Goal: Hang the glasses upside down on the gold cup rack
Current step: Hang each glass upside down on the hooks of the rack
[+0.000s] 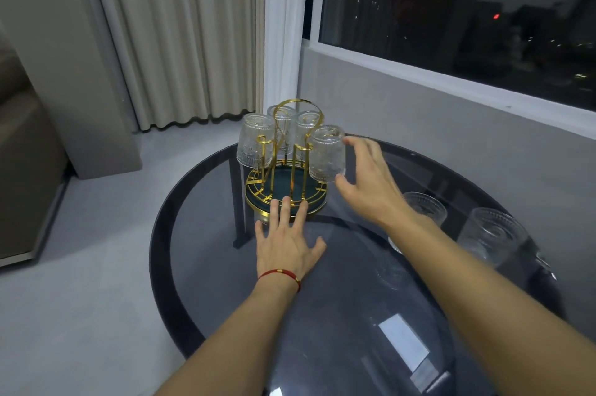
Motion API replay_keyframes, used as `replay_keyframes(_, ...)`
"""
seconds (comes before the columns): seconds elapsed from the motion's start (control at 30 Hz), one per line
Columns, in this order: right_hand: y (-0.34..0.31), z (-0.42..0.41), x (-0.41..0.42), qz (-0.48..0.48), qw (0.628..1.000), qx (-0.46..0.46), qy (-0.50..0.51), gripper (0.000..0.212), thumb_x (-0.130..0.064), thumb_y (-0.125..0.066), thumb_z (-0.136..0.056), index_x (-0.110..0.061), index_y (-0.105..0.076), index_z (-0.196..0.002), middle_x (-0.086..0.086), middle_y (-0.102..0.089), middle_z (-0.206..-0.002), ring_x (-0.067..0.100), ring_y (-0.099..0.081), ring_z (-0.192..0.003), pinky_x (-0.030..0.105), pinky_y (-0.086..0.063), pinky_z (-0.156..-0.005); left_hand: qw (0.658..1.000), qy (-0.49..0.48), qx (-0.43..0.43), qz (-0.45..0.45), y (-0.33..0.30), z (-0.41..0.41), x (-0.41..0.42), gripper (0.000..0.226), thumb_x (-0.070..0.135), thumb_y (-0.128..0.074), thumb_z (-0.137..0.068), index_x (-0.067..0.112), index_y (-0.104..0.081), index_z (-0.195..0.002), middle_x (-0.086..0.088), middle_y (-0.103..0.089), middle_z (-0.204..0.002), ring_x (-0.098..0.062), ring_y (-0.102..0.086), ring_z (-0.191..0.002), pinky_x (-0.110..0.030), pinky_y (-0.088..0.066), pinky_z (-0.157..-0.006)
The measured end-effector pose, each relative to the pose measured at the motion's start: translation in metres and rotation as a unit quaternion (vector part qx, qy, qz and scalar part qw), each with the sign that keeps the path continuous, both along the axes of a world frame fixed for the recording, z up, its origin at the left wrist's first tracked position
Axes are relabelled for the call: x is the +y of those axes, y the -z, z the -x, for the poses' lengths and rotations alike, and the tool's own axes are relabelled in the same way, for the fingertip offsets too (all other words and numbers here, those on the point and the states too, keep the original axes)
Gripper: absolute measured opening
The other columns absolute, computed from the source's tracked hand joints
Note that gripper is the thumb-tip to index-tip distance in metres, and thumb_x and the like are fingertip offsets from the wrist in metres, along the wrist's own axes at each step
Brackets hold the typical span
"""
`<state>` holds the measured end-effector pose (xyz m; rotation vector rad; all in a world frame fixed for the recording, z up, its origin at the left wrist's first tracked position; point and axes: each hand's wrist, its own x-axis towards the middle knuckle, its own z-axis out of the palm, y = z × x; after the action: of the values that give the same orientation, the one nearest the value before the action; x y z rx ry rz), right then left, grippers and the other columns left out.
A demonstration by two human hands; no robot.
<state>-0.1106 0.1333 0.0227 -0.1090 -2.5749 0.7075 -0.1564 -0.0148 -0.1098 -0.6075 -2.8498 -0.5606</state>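
The gold cup rack (285, 189) with a dark green round base stands at the far side of a round smoked-glass table (322, 315). Several clear embossed glasses hang upside down on its arms; the nearest right one (327, 153) sits just left of my right hand (367, 182). That hand is spread, thumb below and fingers beside the glass, a small gap showing. My left hand (288, 241) lies flat, fingertips touching the rack's base rim. Two more glasses (425, 207) (493, 234) stand on the table at the right.
A window (467, 8) with a sill runs along the right behind the table. Curtains (180, 34) hang at the back left. A sofa edge (22, 170) shows at the far left. A ceiling light's white reflection (403, 344) lies on the near tabletop.
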Motion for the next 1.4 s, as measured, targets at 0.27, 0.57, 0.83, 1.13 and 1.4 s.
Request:
replay_keyframes(0.27, 0.032, -0.126, 0.022, 0.018, 0.999, 0.042, 0.022, 0.043, -0.006, -0.066, -0.088, -0.016, -0.062, -0.130, -0.001, -0.058, -0.129, 0.010, -0.057, -0.114, 0.026, -0.045, -0.102, 0.996, 0.065, 0.037, -0.044, -0.017, -0.023, 0.003, 0.065, 0.043, -0.065, -0.091, 0.023, -0.045, -0.149, -0.008, -0.037, -0.161, -0.028, -0.023, -0.151, -0.057, -0.029, -0.117)
replay_keyframes(0.57, 0.067, -0.169, 0.100, 0.173, 0.905, 0.078, 0.380, 0.052, -0.019, -0.075, -0.081, -0.011, -0.046, -0.123, 0.016, -0.060, -0.120, 0.037, -0.061, -0.102, 0.042, -0.047, -0.080, 0.947, 0.279, 0.084, -0.132, -0.067, -0.084, 0.055, 0.053, 0.020, -0.065, -0.088, 0.015, -0.056, -0.139, -0.009, -0.062, -0.133, -0.027, -0.050, -0.126, -0.042, -0.044, -0.106)
replay_keyframes(0.83, 0.092, -0.135, 0.134, 0.276, 0.890, 0.008, 0.362, 0.107, -0.035, -0.087, -0.080, -0.009, -0.019, -0.159, 0.023, -0.049, -0.154, 0.043, -0.051, -0.138, 0.053, -0.047, -0.109, 0.938, 0.303, 0.042, -0.164, -0.061, -0.110, 0.072, 0.058, 0.025, -0.063, -0.089, 0.019, -0.050, -0.145, -0.002, -0.061, -0.137, -0.020, -0.051, -0.125, -0.035, -0.045, -0.104)
replay_keyframes(1.13, 0.070, -0.155, 0.119, 0.214, 0.900, 0.125, 0.358, 0.076, -0.042, -0.086, -0.070, -0.015, -0.048, -0.131, 0.009, -0.054, -0.132, 0.024, -0.055, -0.109, 0.035, -0.044, -0.086, 0.933, 0.288, -0.010, -0.216, -0.065, -0.110, 0.072, 0.058, 0.038, -0.065, -0.087, 0.024, -0.053, -0.142, 0.001, -0.065, -0.129, -0.015, -0.054, -0.120, -0.040, -0.048, -0.103)
replay_keyframes(1.4, 0.040, -0.162, 0.051, 0.148, 0.979, 0.097, 0.101, 0.082, -0.034, -0.096, -0.066, -0.027, -0.055, -0.137, -0.001, -0.053, -0.128, 0.008, -0.058, -0.110, 0.016, -0.049, -0.091, 0.841, 0.269, -0.208, -0.420, -0.091, -0.105, 0.052, 0.087, 0.063, -0.075, -0.073, 0.034, -0.041, -0.148, 0.010, -0.061, -0.130, -0.004, -0.062, -0.115, -0.031, -0.053, -0.098)
